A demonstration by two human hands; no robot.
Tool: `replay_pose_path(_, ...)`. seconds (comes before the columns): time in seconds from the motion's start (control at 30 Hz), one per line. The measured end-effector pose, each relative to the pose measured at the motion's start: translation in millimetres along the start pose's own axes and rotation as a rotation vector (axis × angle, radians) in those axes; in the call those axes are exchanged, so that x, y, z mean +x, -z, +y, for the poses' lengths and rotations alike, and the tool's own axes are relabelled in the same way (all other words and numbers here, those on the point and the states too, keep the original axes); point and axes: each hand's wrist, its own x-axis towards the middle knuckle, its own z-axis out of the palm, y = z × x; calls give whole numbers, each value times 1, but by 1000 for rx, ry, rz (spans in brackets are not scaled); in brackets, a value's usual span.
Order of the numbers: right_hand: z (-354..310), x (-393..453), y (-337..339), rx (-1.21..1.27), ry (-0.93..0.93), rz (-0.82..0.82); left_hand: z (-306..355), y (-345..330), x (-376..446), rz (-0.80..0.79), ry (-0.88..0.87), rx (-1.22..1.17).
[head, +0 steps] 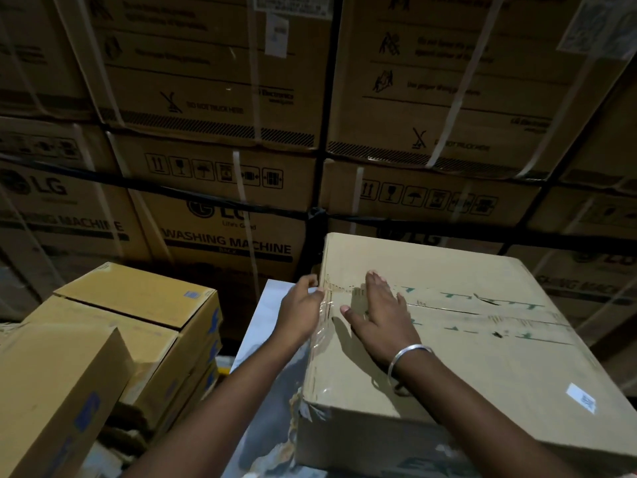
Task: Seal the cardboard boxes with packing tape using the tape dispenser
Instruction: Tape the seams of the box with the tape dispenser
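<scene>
A person presses clear packing tape (448, 317) down along the centre seam of a cardboard box (465, 357) in a dim warehouse stacked with washing machine cartons (220, 201). The right hand (374, 313) lies flat on the box top, fingers straight and spread over the taped seam near the box's left edge. The left hand (301, 305) wraps the tape end over that edge, fingers loosely curled against the box's side; whether it pinches the tape cannot be told. A glossy strip runs the length of the seam, so this box's top appears close to sealed, with only the overhanging end left to smooth down. The tape dispenser is not in view. Smaller cardboard boxes (138, 305) stand just to the left; one shows an open seam across its top and seems yet to be taped.
</scene>
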Motion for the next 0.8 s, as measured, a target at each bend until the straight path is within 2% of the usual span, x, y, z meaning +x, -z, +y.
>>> replay_pose_path(0.1,4,20,4,-161,4,-3,12,-9,25,-91,-44,-26)
replay_pose_path(0.2,12,31,4,-238,-31,-40,19,-21,50,-119,-70,78)
replay_pose_path(0.47,22,34,-4,-261,-62,-93,11,-35,108,-64,-5,215)
replay_pose_path(0.57,23,34,-5,-262,-59,-86,0,-39,124,-70,86,252)
replay_pose_path(0.63,23,34,-5,-255,-56,-85,0,-41,131,-30,156,243)
replay_pose_path(0.8,24,34,-5,-240,-54,-81,16,-45,149,41,119,159)
